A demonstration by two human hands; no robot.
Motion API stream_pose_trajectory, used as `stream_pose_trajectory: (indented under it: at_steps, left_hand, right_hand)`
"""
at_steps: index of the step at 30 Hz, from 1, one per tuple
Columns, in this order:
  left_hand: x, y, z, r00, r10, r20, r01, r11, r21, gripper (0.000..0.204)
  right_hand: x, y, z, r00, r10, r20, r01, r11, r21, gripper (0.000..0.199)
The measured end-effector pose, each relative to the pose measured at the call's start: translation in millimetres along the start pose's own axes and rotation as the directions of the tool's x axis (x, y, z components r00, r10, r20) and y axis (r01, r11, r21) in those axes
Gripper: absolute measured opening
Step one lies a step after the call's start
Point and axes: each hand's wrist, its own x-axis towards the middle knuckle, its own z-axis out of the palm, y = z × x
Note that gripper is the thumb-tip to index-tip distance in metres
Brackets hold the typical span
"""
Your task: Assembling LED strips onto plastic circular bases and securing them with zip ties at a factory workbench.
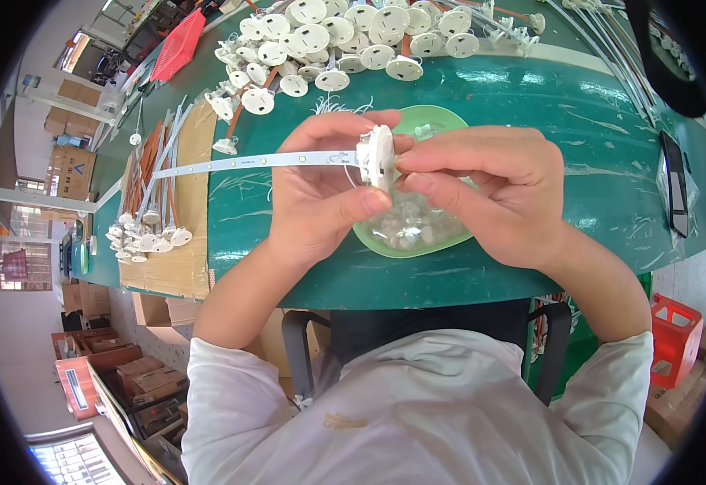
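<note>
My left hand grips a round white plastic base between thumb and fingers, its flat face turned to the right. From the base an LED strip, pale with small yellowish chips, runs out leftward past my palm. The fingers of my right hand are pinched together against the face of the base; whatever they hold, if anything, is too small or hidden to make out. Below both hands stands a light green bowl with many small clear pieces, partly covered by my hands.
Many white round bases lie heaped at the back of the green table. More strips with bases rest on cardboard at the left. A red basket is at the far left, a dark phone-like device at the right.
</note>
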Motion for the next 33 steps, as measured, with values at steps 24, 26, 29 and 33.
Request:
stream_pose_trajectory:
  at_steps: [24, 26, 29, 33]
  left_hand:
    - [-4, 0, -1, 0.998, -0.063, 0.021, 0.066, 0.974, -0.219, 0.054]
    - [-4, 0, -1, 0.998, -0.061, 0.001, 0.06, 0.981, -0.186, 0.055]
    - [-5, -3, -6, 0.999, -0.022, 0.03, 0.021, 0.999, 0.031, 0.056]
    - [-6, -6, 2, 1.0, -0.023, -0.009, 0.023, 1.0, -0.012, 0.054]
  right_hand:
    - [0, 4, -1, 0.981, -0.16, 0.105, 0.178, 0.966, -0.189, 0.011]
    - [-1, 4, 1, 0.954, -0.293, 0.069, 0.296, 0.874, -0.386, 0.014]
    - [-1, 4, 1, 0.894, -0.439, 0.091, 0.423, 0.76, -0.493, 0.015]
    - [-2, 9, 2, 0.829, -0.545, 0.122, 0.508, 0.643, -0.573, 0.015]
